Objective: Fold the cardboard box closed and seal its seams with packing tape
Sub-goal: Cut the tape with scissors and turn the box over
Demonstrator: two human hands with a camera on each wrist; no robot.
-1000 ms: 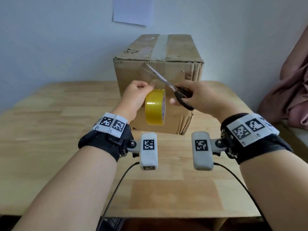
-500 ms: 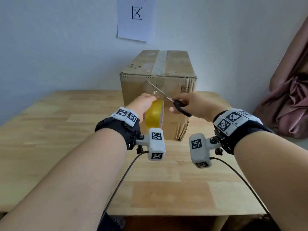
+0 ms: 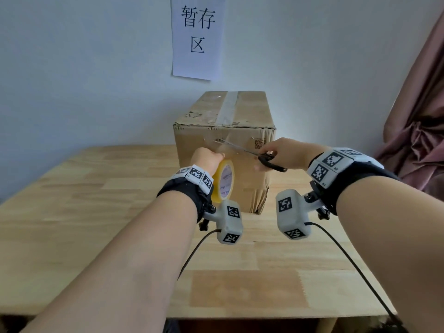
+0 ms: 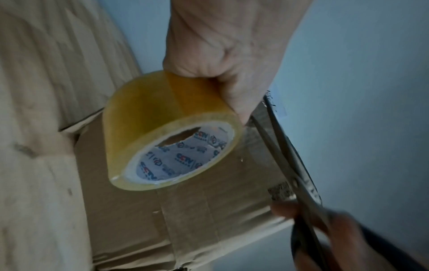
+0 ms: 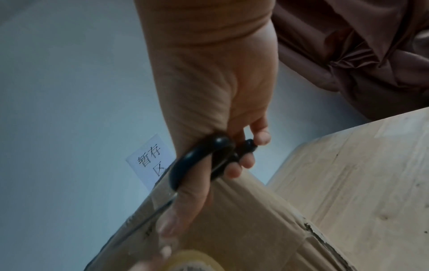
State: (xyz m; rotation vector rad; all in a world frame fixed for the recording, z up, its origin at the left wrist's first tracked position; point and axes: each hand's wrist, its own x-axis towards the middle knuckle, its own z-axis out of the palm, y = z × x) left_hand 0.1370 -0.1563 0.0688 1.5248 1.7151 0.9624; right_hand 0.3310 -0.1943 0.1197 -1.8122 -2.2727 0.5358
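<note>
A closed cardboard box [image 3: 242,131] stands on the wooden table [image 3: 72,212], with a clear tape strip [image 3: 229,105] along its top seam. My left hand [image 3: 207,159] grips a yellowish tape roll [image 3: 224,180] in front of the box's near face; the roll [image 4: 167,143] shows a white printed core. My right hand [image 3: 286,153] holds black-handled scissors [image 3: 254,155], blades slightly parted and pointing left just above the roll. In the right wrist view my fingers [image 5: 239,161] pass through the scissor handles [image 5: 204,157]. The stretch of tape between roll and box is hard to make out.
A paper sign [image 3: 198,37] with printed characters hangs on the wall behind the box. A reddish curtain [image 3: 418,131] hangs at the right. Cables [image 3: 348,260] run from both wrist cameras across the table, whose near edge [image 3: 240,317] is close to me.
The head view has pulled back and tilted up, so box and hands look farther away. Both hands keep their grips; the scissors now lie flatter, just above the roll.
</note>
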